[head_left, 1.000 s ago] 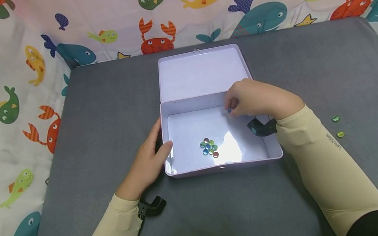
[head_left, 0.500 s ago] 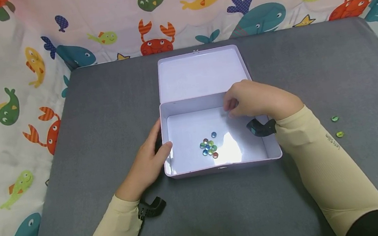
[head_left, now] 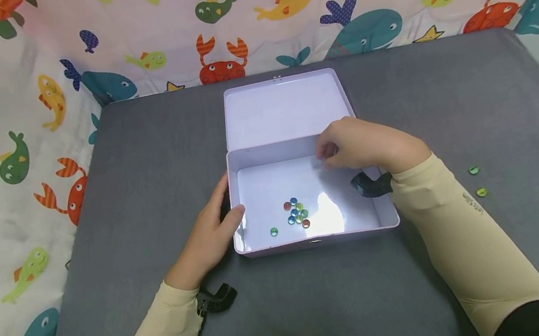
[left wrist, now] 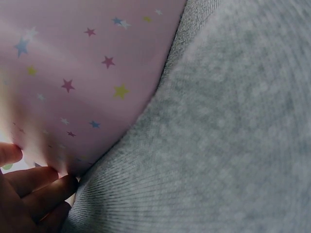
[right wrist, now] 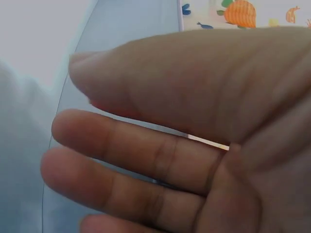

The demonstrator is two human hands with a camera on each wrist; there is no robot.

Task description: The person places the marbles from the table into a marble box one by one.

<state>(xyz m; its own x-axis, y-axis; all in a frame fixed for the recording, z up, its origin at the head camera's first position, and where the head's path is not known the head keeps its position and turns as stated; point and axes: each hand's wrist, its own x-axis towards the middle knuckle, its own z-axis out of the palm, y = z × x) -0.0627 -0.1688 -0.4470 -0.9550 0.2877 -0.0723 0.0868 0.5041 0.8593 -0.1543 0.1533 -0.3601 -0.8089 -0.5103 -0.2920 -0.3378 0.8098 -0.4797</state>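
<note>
A metal box [head_left: 278, 245], white inside with its lid [head_left: 286, 108] folded back, lies on the table. My left hand [head_left: 207, 236] grips its left wall, thumb over the rim and fingers outside. In the left wrist view the fingers [left wrist: 48, 194] lie by the pink, star-printed outer wall [left wrist: 97, 63]. Blue, green and reddish glass marbles [head_left: 297, 213] cluster on the box floor, and one green marble [head_left: 274, 232] sits apart to the left. Over the box's back right part hovers my right hand [head_left: 361, 143]. Its fingers [right wrist: 107, 138] are loosely bent, with nothing between them and the thumb.
Two green marbles [head_left: 478, 181] lie on the grey table [head_left: 440, 87], right of the box beside the right sleeve. A sea-animal printed curtain [head_left: 158, 20] hangs behind the table and along its left side.
A blue marble appeared in the box and has rolled into the cluster. The knock sent a green marble out to the lower left and shifted a reddish one. Both hands stay in place.
</note>
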